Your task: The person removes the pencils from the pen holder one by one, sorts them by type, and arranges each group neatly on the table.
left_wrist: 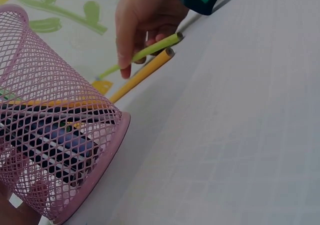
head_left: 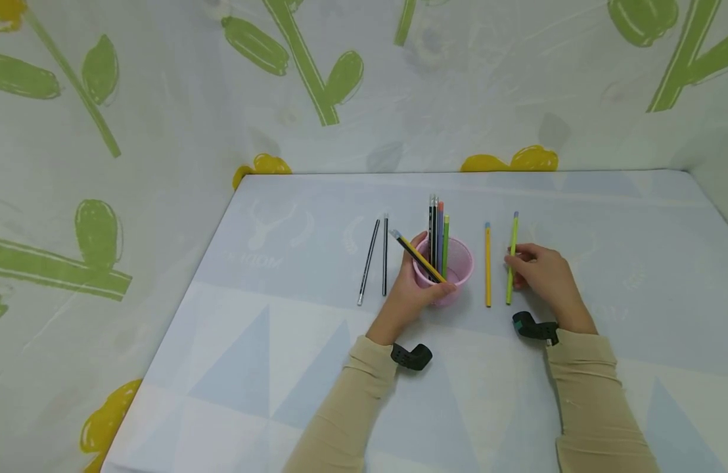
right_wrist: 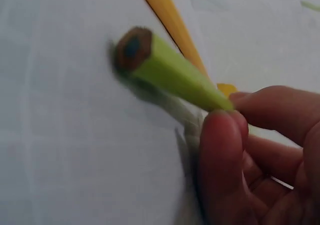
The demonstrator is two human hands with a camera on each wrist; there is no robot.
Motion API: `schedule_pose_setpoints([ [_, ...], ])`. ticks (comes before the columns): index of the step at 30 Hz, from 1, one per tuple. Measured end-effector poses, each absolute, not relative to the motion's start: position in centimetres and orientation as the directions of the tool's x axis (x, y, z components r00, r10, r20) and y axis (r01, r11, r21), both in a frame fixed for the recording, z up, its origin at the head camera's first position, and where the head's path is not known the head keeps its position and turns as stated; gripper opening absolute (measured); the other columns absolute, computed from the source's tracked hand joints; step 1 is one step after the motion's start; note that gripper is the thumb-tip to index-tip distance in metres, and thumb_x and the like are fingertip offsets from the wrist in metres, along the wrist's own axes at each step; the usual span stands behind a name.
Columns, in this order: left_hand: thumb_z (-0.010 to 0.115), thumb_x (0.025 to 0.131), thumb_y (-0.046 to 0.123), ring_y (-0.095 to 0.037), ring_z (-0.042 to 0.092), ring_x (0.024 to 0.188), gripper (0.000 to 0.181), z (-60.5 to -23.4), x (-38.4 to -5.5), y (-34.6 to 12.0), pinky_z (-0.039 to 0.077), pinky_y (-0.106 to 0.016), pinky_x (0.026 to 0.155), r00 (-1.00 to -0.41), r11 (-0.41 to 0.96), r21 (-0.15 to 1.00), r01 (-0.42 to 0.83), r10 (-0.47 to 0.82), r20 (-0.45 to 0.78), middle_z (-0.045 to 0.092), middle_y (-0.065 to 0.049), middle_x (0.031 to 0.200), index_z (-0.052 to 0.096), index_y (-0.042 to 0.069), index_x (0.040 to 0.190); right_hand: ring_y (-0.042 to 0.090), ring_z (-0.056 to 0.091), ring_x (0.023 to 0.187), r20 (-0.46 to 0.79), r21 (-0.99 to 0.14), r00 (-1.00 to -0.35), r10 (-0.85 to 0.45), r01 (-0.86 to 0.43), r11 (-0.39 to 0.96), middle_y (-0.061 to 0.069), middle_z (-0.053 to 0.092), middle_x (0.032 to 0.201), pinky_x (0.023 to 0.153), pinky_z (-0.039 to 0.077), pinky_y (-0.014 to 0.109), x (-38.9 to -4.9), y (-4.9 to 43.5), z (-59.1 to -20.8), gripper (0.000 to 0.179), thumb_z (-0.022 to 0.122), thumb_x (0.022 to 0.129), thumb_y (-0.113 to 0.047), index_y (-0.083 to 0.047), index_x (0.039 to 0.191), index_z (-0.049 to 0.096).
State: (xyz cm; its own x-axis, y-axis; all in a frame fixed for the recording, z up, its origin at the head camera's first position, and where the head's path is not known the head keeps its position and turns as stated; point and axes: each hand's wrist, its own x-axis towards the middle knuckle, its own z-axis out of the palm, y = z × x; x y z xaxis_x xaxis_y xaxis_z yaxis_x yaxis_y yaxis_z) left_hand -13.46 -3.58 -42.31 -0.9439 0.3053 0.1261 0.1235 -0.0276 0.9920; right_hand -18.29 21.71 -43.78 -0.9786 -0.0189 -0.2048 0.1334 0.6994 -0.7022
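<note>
My left hand (head_left: 407,293) grips a pink mesh pencil cup (head_left: 463,264), its thumb along the near rim. Several pencils stand in the cup, among them a green pencil (head_left: 446,230), while a yellow-and-black one (head_left: 411,248) leans out to the left. Through the mesh wall (left_wrist: 65,90) in the left wrist view, their lower ends show near the bottom. To the right of the cup, my right hand (head_left: 547,276) pinches a lime-green pencil (right_wrist: 175,75) between thumb and fingers. Its flat near end, with a dark blue core, is raised above the cloth in the right wrist view.
A yellow pencil (head_left: 488,269) lies between the cup and my right hand. Left of the cup lie two dark pencils, one slanted (head_left: 368,263) and one nearly straight (head_left: 385,256). A patterned cloth (head_left: 234,407) covers the table, and flower-print sheeting (head_left: 181,98) rises behind it.
</note>
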Motion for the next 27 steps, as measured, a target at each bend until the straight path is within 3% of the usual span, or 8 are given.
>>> schedule_pose_setpoints([
  [9,0.071,0.076,0.025,-0.013,0.035,0.121,0.088,-42.0,-13.4,-3.6,0.031,-0.032,0.098,-0.947,-0.005,0.993,0.115,0.302,0.111,0.029,0.006,0.140,0.012,0.029,0.142,0.010,0.058,0.053,-0.188,-0.683,-0.982,-0.015,0.120,0.721,0.012,0.054,0.088,0.052,0.044,0.025,-18.3,21.6,-43.7,0.049,0.055,0.087,-0.024,-0.003,0.129,0.042],
  [13,0.070,0.077,0.023,-0.011,0.032,0.124,0.087,-42.0,-13.3,-3.7,0.029,-0.032,0.100,-0.948,-0.002,0.995,0.104,0.302,0.100,0.027,0.006,0.142,0.012,0.031,0.142,0.012,0.056,0.050,-0.178,-0.716,-0.984,-0.008,0.124,0.687,0.013,0.054,0.088,0.047,0.044,0.026,-18.2,21.6,-43.6,0.049,0.051,0.089,-0.030,-0.005,0.130,0.042],
  [19,0.069,0.076,0.037,-0.009,0.029,0.126,0.086,-42.1,-13.3,-3.7,0.026,-0.036,0.101,-0.951,0.033,0.994,0.102,0.297,0.088,0.025,0.010,0.143,0.013,0.031,0.142,0.018,0.053,0.055,-0.086,-0.796,-0.995,0.049,0.098,0.597,0.010,0.054,0.088,0.044,0.040,0.030,-18.2,21.2,-43.4,0.047,0.045,0.090,-0.044,-0.012,0.124,0.050],
  [22,0.065,0.080,0.035,-0.009,0.028,0.127,0.080,-42.3,-13.3,-3.7,0.024,-0.037,0.101,-0.951,0.032,0.994,0.104,0.295,0.090,0.025,0.010,0.143,0.013,0.034,0.141,0.017,0.055,0.063,-0.023,-0.861,-0.999,0.048,0.044,0.507,0.011,0.055,0.087,0.049,0.046,0.027,-18.1,20.7,-43.3,0.045,0.046,0.090,-0.042,-0.010,0.121,0.053],
  [27,0.048,0.092,0.019,-0.011,0.023,0.129,0.059,-42.1,-13.2,-3.7,0.022,-0.035,0.103,-0.949,0.007,0.991,0.136,0.290,0.128,0.023,0.005,0.144,0.018,0.036,0.140,0.016,0.058,0.080,0.076,-0.923,-0.996,-0.041,-0.086,0.374,0.012,0.058,0.097,0.066,0.049,0.019,-18.2,19.7,-43.6,0.044,0.049,0.090,-0.039,-0.008,0.120,0.053],
])
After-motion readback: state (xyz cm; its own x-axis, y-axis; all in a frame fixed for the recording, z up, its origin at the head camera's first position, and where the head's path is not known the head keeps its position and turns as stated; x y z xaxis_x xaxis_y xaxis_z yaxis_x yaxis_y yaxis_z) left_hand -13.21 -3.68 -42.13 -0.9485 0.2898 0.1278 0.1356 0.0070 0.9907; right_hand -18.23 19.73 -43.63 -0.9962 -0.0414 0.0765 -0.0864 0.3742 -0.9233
